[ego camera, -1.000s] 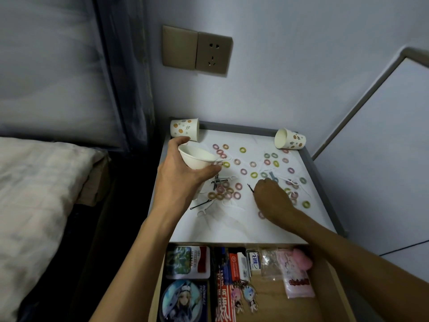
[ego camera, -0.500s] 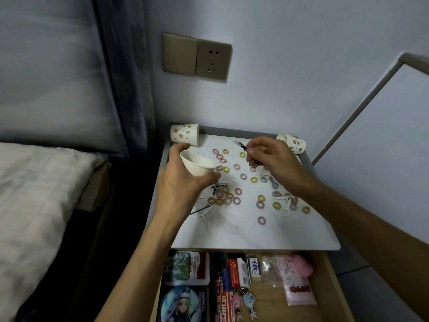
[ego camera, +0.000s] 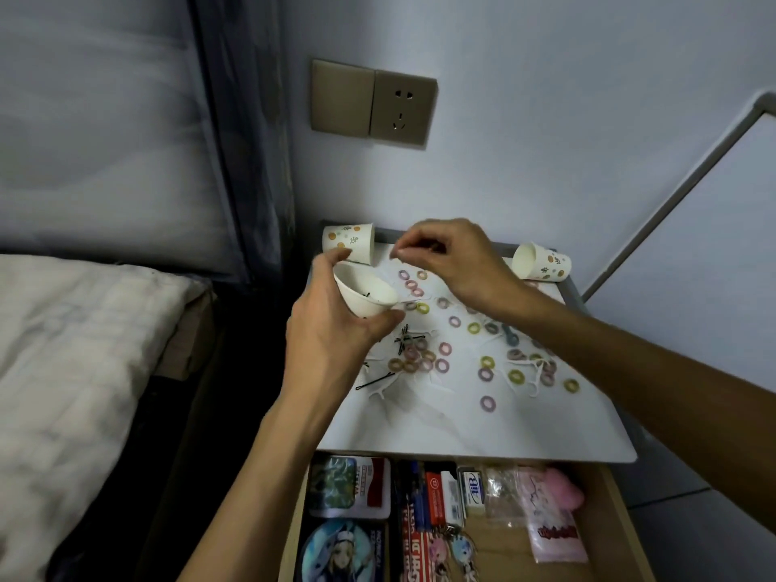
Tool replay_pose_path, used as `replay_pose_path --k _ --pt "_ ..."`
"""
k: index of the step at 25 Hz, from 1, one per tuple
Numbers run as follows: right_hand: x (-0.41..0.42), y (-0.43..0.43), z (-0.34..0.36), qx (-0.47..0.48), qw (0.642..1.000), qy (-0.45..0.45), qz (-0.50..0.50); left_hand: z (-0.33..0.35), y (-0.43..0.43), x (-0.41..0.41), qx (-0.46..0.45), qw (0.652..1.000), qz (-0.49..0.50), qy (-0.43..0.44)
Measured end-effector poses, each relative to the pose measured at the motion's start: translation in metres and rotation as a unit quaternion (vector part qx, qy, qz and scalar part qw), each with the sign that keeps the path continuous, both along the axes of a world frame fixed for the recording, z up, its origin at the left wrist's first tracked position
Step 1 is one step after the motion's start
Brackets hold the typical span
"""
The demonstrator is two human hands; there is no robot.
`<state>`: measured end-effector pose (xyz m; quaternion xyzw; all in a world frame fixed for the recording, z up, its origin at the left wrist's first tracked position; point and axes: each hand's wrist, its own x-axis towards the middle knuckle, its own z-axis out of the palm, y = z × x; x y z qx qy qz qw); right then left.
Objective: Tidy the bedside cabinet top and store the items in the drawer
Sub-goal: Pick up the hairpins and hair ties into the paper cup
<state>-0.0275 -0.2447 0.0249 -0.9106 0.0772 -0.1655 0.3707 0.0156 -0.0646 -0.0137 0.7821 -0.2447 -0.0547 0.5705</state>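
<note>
With our left hand [ego camera: 331, 338] gripping the tilted paper cup [ego camera: 364, 292], we should centre our pinched right hand [ego camera: 455, 262], contents unclear, over its mouth before releasing.

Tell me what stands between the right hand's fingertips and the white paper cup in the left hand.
Nothing visible does. The right hand hovers close to the open mouth of the tilted white paper cup, which the left hand grips; only air lies between them.
</note>
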Motion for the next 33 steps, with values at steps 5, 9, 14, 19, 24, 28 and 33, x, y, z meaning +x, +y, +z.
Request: replay_pose_path --k 5,9,14,19,24,28,33 --pt "-0.010 -0.013 -0.086 -0.185 0.959 0.215 -0.014 0.003 0.009 0.008 -0.014 1.000 0.023 -0.005" --pt "-0.014 -0.015 -0.113 -0.183 0.961 0.205 -0.020 0.003 0.010 0.009 -0.017 1.000 0.025 -0.003" --pt "-0.030 -0.037 -0.110 -0.104 0.972 0.199 -0.068 0.003 0.009 0.008 -0.017 0.999 0.028 -0.003" --pt "-0.033 -0.044 -0.096 -0.179 0.956 0.230 -0.047 0.004 0.008 0.007 -0.020 0.999 0.031 0.011" --pt "-0.012 -0.038 -0.099 -0.327 0.922 0.190 0.085 0.003 0.005 0.007 -0.015 0.999 0.036 0.004" --pt "-0.002 -0.040 -0.101 -0.317 0.920 0.200 0.111 0.002 0.006 0.010 -0.015 0.999 0.038 0.005" --pt "-0.003 -0.044 -0.115 -0.344 0.918 0.172 0.095 0.002 0.006 0.009 -0.006 0.999 0.037 0.000"
